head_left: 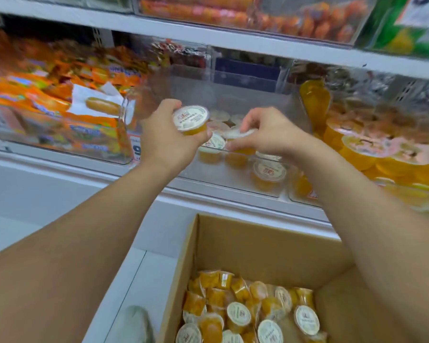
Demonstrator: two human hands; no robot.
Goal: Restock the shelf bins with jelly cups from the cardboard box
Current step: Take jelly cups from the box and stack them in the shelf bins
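The whole upper shelf is smeared by motion blur: the orange snack packets in the left clear bin cannot be read, and the white price tag at the shelf's front edge shows only part of a digit. The right hand covers most of the white-lidded orange jelly cup in its grip. The open brown cardboard box is cut off by the bottom edge, as is a grey object beside it, too blurred to tell.

price tag — large "9", lids' print unreadable
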